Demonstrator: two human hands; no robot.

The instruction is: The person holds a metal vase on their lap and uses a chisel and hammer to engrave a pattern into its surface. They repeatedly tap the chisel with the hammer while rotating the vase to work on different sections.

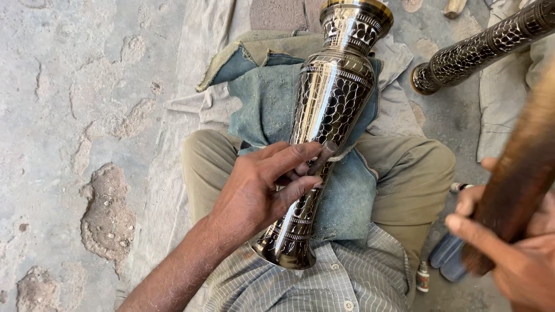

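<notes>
The vase point(329, 115), tall, dark and cut with a shiny scale pattern, is laid along the lap on a blue cloth point(263, 104), its long axis running away from the body: one flared end points at the shirt, the other at the concrete floor point(75, 115) beyond the knees. Engraving appears to be the step in hand. The left hand point(260, 190) is clenched on a small tool point(324, 156) pressed to the vase's waist. A wooden mallet point(514, 179) is gripped by the right hand point(520, 254). The next move is judged to call for a steady tool.
</notes>
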